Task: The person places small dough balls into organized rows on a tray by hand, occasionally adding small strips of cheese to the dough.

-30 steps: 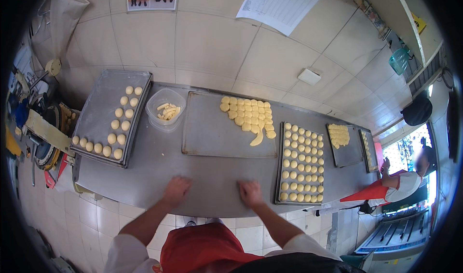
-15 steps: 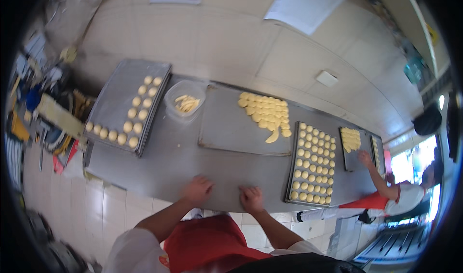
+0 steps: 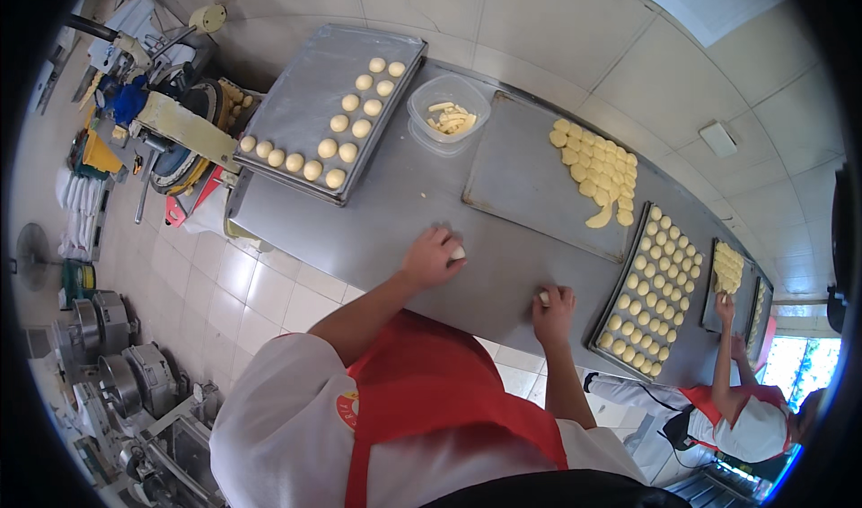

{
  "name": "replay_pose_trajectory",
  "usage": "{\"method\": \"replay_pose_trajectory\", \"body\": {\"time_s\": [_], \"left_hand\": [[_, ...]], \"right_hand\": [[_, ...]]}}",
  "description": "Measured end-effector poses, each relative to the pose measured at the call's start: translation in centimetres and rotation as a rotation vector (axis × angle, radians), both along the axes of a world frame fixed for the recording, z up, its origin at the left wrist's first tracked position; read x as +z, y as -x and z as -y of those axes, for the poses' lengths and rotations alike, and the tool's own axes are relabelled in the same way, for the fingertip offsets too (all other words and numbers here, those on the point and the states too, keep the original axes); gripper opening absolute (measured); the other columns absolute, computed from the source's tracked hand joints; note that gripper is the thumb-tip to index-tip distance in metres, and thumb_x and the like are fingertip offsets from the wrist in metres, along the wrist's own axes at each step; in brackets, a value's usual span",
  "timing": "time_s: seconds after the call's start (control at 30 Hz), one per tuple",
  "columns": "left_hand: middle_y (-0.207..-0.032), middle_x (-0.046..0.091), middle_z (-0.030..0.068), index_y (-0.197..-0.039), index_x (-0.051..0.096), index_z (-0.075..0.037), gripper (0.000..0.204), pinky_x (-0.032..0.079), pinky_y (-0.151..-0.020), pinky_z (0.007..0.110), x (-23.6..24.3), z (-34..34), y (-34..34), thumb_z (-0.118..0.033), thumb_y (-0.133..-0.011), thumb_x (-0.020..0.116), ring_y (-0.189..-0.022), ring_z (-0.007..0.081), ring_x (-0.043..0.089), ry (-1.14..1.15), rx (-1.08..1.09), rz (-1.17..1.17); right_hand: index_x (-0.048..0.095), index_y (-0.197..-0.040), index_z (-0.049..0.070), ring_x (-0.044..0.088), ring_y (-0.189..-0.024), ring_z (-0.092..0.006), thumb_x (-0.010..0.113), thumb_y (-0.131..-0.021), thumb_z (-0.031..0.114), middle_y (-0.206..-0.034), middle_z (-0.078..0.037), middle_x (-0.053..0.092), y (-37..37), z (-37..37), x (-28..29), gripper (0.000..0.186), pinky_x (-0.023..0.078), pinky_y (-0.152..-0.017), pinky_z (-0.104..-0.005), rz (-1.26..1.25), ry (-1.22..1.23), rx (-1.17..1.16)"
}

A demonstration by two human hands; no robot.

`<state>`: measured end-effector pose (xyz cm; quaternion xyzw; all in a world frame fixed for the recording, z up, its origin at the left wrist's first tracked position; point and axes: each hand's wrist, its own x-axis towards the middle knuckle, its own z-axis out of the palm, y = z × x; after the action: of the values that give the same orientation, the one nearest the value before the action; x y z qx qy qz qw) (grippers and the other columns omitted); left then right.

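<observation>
On the steel table, my left hand [image 3: 429, 261] is curled over a dough ball [image 3: 458, 253], whose pale side shows at the fingertips. Off to its right, my right hand [image 3: 557, 312] cups a second dough ball [image 3: 544, 299], partly hidden by the fingers. Beyond my left hand lies a tray [image 3: 319, 77] with rows of round dough balls [image 3: 347, 152] along two edges. Flattened overlapping dough pieces [image 3: 600, 167] cover one end of a middle tray [image 3: 516, 185]. To the right, another tray [image 3: 595, 328] is filled with rows of dough balls [image 3: 655, 283].
A clear plastic tub [image 3: 422, 104] of pale yellow sticks [image 3: 452, 119] stands between the left and middle trays. At far right a co-worker [image 3: 745, 418] reaches to a tray of dough pieces [image 3: 727, 265]. A cream-coloured machine [image 3: 184, 126] stands past the table's left end.
My view has swung left, so the table's things sit farther right in the picture. Dough balls now show in both hands, where none could be made out before. The co-worker's hand moved at their tray.
</observation>
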<state>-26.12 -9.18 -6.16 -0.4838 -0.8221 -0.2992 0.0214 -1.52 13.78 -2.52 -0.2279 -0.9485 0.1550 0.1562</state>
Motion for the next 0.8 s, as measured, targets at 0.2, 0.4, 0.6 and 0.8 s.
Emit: {"method": "replay_pose_trajectory", "body": {"time_s": [0.2,0.4,0.6,0.8], "left_hand": [[-0.108,0.070,0.0106,-0.128,0.076,-0.005,0.044,0.061,-0.075,0.037,11.8,1.2,9.3,-0.024,-0.091,0.089,-0.085,0.0213,0.073,-0.196,0.033,0.591],[-0.112,0.077,0.0076,-0.130,0.078,-0.008,0.043,0.060,-0.077,0.030,16.8,3.8,36.7,-0.016,-0.089,0.091,-0.090,0.0135,0.072,-0.280,-0.004,0.446],[-0.116,0.080,0.0135,-0.131,0.077,-0.006,0.050,0.061,-0.087,0.040,13.6,-1.8,50.5,-0.031,-0.088,0.087,-0.096,0.0269,0.076,0.045,-0.081,0.166],[-0.118,0.080,0.0134,-0.128,0.078,-0.008,0.049,0.061,-0.092,0.045,9.2,-3.4,54.4,-0.030,-0.085,0.086,-0.105,0.0331,0.076,0.103,-0.154,0.237]], "right_hand": [[0.072,-0.128,0.006,0.068,-0.117,-0.0297,0.077,-0.095,0.005,-0.130,-0.016,0.060,9.8,1.5,5.7,0.033,0.060,-0.098,-0.0409,-0.124,0.715,-0.096],[0.067,-0.140,0.003,0.067,-0.127,-0.0244,0.074,-0.100,0.004,-0.134,-0.011,0.063,38.2,5.3,13.5,0.041,0.060,-0.104,-0.0373,-0.332,0.694,0.260],[0.069,-0.135,0.004,0.074,-0.112,-0.0317,0.077,-0.093,0.006,-0.123,-0.018,0.072,57.8,3.7,10.8,0.042,0.062,-0.098,-0.0404,-0.192,0.425,0.310],[0.074,-0.123,0.006,0.071,-0.111,-0.0385,0.074,-0.089,0.005,-0.113,-0.018,0.073,62.8,2.3,6.8,0.034,0.056,-0.098,-0.0484,-0.028,0.230,0.378]]}}
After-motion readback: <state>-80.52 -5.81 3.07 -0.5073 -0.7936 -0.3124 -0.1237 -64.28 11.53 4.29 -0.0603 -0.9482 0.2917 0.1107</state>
